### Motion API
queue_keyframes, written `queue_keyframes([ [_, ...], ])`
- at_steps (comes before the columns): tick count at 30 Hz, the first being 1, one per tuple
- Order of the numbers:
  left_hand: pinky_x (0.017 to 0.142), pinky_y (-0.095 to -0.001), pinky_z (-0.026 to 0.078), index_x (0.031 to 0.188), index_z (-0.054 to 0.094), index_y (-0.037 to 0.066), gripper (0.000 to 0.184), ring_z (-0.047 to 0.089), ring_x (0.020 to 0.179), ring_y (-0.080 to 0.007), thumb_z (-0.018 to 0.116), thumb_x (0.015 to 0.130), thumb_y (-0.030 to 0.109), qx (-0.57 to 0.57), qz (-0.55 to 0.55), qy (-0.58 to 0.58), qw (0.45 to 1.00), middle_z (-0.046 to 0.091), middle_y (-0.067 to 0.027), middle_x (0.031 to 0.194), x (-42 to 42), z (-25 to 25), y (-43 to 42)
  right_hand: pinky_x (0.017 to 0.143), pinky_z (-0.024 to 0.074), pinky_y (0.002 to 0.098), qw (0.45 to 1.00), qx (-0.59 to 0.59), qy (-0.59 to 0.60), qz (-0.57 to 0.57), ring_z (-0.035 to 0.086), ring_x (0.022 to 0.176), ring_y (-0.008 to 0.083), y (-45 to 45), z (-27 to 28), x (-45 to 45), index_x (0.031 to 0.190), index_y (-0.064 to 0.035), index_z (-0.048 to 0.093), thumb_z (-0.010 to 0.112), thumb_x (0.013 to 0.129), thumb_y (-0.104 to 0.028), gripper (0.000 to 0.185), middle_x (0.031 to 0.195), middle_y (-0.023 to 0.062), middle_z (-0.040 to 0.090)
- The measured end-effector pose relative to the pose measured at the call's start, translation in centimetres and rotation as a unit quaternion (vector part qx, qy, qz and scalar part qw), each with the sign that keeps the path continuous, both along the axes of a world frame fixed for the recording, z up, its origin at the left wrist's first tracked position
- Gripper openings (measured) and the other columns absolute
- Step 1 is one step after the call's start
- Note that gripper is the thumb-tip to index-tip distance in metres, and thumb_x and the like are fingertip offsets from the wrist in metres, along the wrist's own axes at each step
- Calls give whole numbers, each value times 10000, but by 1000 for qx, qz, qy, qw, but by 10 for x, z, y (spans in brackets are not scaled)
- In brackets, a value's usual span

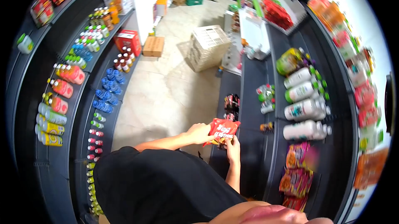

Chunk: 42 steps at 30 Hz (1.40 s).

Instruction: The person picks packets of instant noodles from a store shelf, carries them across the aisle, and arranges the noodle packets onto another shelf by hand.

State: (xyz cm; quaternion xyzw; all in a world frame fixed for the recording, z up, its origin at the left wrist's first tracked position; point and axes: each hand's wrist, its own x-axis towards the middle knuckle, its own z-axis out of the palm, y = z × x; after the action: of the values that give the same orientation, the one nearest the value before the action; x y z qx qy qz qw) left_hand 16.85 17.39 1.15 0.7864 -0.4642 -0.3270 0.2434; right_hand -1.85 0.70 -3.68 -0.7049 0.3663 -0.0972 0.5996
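A red snack bag [223, 130] with white lettering is held in front of me, over the lower shelf on my right. My left hand [198, 134] grips its left edge, fingers closed. At the bag's lower right, my right hand [233, 146] pinches the edge. Just past the bag, dark bottles or packs [231, 104] stand on the lower shelf; their kind is hard to make out. Purple and red snack bags [296, 181] lie on the shelf to the right of my right arm.
Dark shelves with drinks run along both sides of the aisle, including blue bottles [109, 91] on the left and white bottles [305, 110] on the right. A white woven basket [208, 48] and a cardboard box [153, 46] stand on the pale floor ahead.
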Motion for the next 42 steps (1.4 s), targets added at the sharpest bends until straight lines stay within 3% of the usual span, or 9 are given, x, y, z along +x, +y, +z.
queue_keyframes([
  [1,820,-540,564,1026,717,-4,530,717,869,-441,647,901,506,-26,61,-15,998,720,-281,880,15,-1,14,639,500,238,999,-36,-4,34,627,796,74,-2,-15,23,1218,-33,609,627,1007,-152,244,959,26,683],
  [6,860,-521,556,1110,726,39,483,709,931,-434,655,908,472,32,106,14,994,729,-258,951,110,-59,63,918,517,310,990,-44,-43,130,668,1044,156,38,-4,132,1340,41,553,656,987,-104,395,1159,125,715],
  [17,966,-481,529,1430,451,62,623,673,1114,-424,680,919,335,-153,389,116,901,696,-239,1208,235,-122,47,784,540,306,967,-53,-69,241,652,863,113,-24,-69,359,1209,29,630,726,928,-133,338,960,67,731],
  [20,952,-483,532,1447,397,50,644,675,1119,-426,683,927,301,-64,424,102,898,692,-260,1204,289,-68,25,779,541,284,960,-14,-108,258,645,867,104,-45,-58,433,1200,34,614,748,896,-70,347,985,83,723],
  [22,933,-477,543,1456,362,19,661,684,1123,-399,679,945,294,-168,411,88,892,687,-255,1219,335,-65,22,829,556,306,948,-81,-157,264,677,932,137,-43,-2,487,1207,45,598,744,891,-53,363,1059,131,728],
  [27,959,-421,538,1502,347,25,672,661,1199,-282,690,935,134,-301,574,57,759,667,-185,1299,442,-22,24,926,547,349,918,-88,-218,319,696,1028,206,-19,33,649,1298,39,572,732,889,-43,446,1111,160,722],
  [30,990,-400,515,1527,329,33,718,629,1247,-290,698,914,88,-399,629,90,661,646,-179,1337,476,-68,46,909,547,356,898,-77,-244,358,695,1008,206,16,52,693,1337,40,574,729,888,-37,481,1095,160,720],
  [34,1002,-392,505,1521,376,43,717,609,1248,-246,704,884,72,-321,626,-61,708,606,-153,1394,504,-46,106,892,541,349,878,-70,-274,387,681,955,196,63,34,764,1320,41,588,743,883,-49,472,1080,154,715],
  [42,992,-328,497,1434,501,4,601,620,1190,-192,668,857,-16,-426,728,-177,507,620,-110,1316,652,-23,190,997,477,402,798,-171,-376,438,594,1183,355,172,82,888,1284,16,626,761,803,-57,504,1308,217,598],
])
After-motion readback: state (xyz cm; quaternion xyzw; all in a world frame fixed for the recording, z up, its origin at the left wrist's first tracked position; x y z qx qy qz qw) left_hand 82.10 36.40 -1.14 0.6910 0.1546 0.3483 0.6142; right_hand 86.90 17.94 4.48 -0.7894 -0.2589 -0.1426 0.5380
